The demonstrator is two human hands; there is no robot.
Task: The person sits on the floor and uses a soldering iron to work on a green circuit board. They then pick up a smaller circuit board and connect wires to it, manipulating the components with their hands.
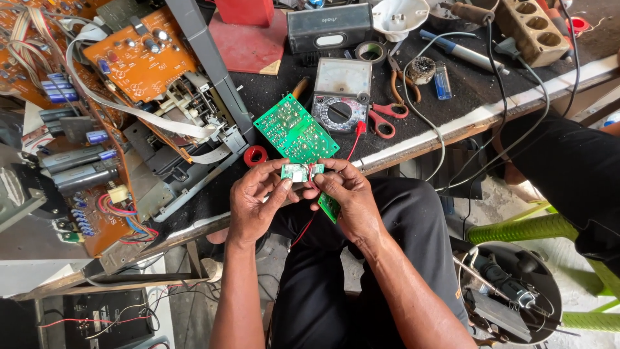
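Note:
My left hand (255, 200) and my right hand (349, 197) meet over my lap and together pinch a small green circuit module (297, 172) with a pale top. A second small green board (328, 205) pokes out under my right palm. A thin red wire (303, 229) hangs down from the hands. Just beyond my fingers, a larger green circuit board (295, 129) lies on the bench edge.
An analog multimeter (340, 95) with a red probe lead, red-handled scissors (386, 116), a red tape roll (255, 156) and a blue lighter (442, 81) sit on the black bench. An opened chassis with orange boards (139, 55) fills the left. Another person's dark-clothed leg (568, 168) is at right.

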